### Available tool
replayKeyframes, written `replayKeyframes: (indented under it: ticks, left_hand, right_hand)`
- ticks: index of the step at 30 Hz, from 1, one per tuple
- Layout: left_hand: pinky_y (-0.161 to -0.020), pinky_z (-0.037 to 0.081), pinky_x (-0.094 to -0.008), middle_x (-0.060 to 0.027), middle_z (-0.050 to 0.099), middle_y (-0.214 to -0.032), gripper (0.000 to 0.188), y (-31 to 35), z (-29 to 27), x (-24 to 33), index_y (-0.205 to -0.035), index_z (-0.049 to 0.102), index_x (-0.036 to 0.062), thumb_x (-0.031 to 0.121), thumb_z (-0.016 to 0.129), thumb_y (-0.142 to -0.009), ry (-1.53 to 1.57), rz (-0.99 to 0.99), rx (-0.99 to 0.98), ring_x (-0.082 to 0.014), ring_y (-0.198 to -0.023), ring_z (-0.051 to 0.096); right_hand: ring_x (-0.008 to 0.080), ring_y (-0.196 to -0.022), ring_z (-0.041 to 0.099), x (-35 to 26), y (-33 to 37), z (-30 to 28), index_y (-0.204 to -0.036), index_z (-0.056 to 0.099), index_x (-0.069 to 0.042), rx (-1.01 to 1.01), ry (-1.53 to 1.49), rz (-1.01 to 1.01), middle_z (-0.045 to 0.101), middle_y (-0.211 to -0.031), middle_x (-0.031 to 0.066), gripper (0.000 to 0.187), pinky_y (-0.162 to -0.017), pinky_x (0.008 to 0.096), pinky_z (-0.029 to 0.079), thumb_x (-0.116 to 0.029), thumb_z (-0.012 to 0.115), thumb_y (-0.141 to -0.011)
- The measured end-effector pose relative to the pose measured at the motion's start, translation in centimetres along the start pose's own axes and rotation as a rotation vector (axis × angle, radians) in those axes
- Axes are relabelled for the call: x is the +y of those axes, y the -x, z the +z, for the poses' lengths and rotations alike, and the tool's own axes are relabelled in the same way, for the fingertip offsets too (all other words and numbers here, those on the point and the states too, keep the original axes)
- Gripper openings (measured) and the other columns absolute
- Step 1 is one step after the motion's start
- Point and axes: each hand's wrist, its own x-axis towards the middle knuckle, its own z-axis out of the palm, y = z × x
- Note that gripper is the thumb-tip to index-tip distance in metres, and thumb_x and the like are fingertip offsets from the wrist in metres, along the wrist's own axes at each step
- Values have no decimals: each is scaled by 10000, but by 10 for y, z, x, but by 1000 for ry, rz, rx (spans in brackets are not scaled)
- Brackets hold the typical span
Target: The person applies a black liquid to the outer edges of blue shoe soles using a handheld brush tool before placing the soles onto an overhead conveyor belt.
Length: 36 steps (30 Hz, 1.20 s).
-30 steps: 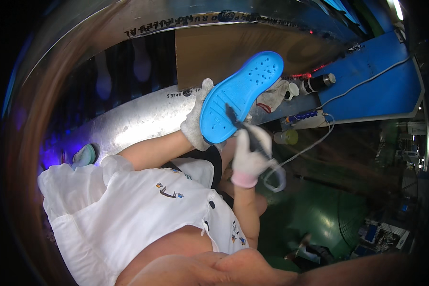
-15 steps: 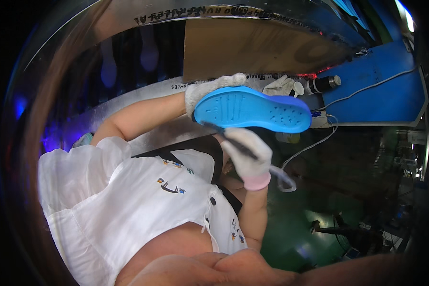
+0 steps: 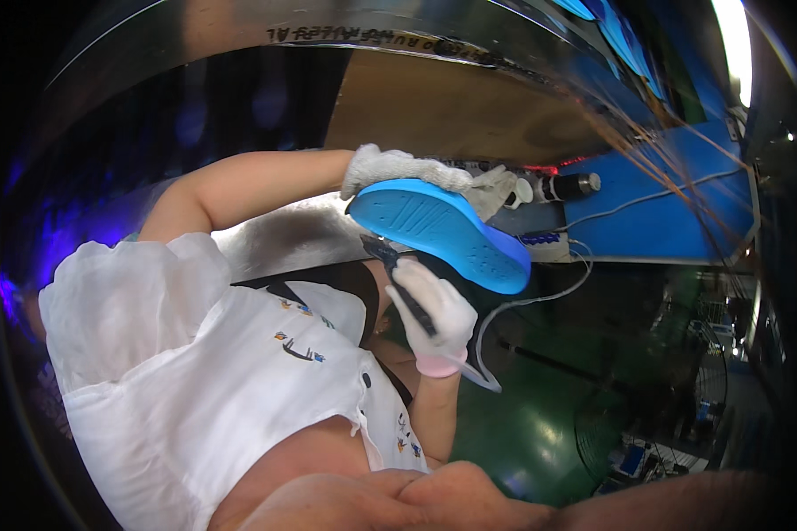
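Observation:
My left hand [image 3: 403,170], in a white knit glove, grips the far edge of a bright blue shoe sole [image 3: 434,228]. The sole is tilted, its right end lower, and its grooved and dotted face shows. Below it, my right hand [image 3: 436,310], in a white glove with a pink cuff, is closed around dark-handled nippers [image 3: 383,252]. Their jaws point up and left, just short of the sole's near edge. A pale cord [image 3: 505,310] loops by the right wrist; whether it joins the nippers I cannot tell.
A metal ledge [image 3: 283,232] runs behind my arms, with brown board [image 3: 443,111] beyond. To the right, a crumpled white glove [image 3: 494,190], a dark bottle [image 3: 568,187] and a white power strip [image 3: 545,246] lie by a blue panel [image 3: 673,195]. Green floor [image 3: 540,425] shows below.
The sole has shifted left and its right end has dropped. My right hand has moved down and left, and the nippers now show a small gap from the sole.

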Motion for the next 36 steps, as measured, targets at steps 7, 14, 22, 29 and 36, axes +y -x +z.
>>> replayKeyframes:
  ticks: [7,14,22,29,36]
  left_hand:
    - [-1104,413,-368,-94,508,-1450,584,-2,-4,-3,-1463,455,96,202,656,-925,20,-34,14,-217,-1306,513]
    - [-905,553,-348,-87,627,-1246,461,3,-8,13,-1345,542,77,286,636,-945,518,-308,221,-170,-1055,647]
    - [-832,563,-350,-120,726,-1024,471,-11,10,40,-1092,698,41,483,584,-975,874,-563,290,-202,-875,694]
    - [-1128,380,-403,-139,414,-1526,1033,10,-15,-10,-1503,392,97,308,918,-639,-33,-148,123,-252,-1412,410]
    - [-1137,358,-390,-148,448,-1498,1061,-2,-18,2,-1493,404,85,256,943,-595,151,-148,38,-260,-1390,439]
  right_hand:
    - [248,-752,689,16,16,10,-1003,740,-79,36,222,-55,726,-1033,107,231,-663,317,550,-95,776,-775]
    - [263,-797,684,22,-2,1,-978,715,-102,95,199,-72,719,-1019,73,205,-690,322,550,-103,771,-781]
    - [316,-866,701,22,-2,2,-997,721,-34,140,119,-27,721,-1023,136,205,-748,340,565,-39,754,-795]
    - [282,-768,695,33,1,14,-999,734,-65,210,41,-51,728,-1038,126,241,-683,318,557,-16,775,-767]
    - [269,-786,703,47,-4,6,-1004,730,-47,314,9,-27,732,-1045,127,262,-696,323,557,6,772,-751]
